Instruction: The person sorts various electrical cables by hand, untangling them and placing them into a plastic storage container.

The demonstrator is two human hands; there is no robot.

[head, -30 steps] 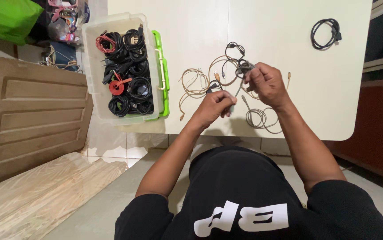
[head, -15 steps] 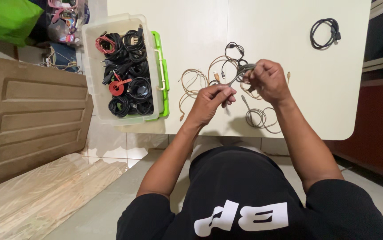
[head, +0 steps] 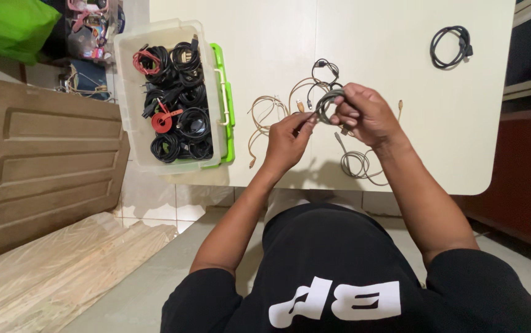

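Bare table (head: pixel 401 37) beyond; loose cables (head: pixel 265 117) and bin (head: pixel 127 80) crowd left.

Off to the sides: a bin of cables, stray cords and clutter.

A clear bin (head: pixel 131 92) with a green lid (head: pixel 226 98) beneath it sits on the left edge of the pale surface (head: pixel 401 37), packed with coiled black cables (head: pixel 185 92) and a red coil (head: pixel 162 120). A black coil (head: pixel 450 46) lies well apart at the far right. Beige cords (head: pixel 264 117) lie just right of the bin. A green bag (head: pixel 9 24) and a brown panel (head: pixel 37 172) stand at left; plastic-wrapped boards (head: pixel 62 271) lie on the floor.
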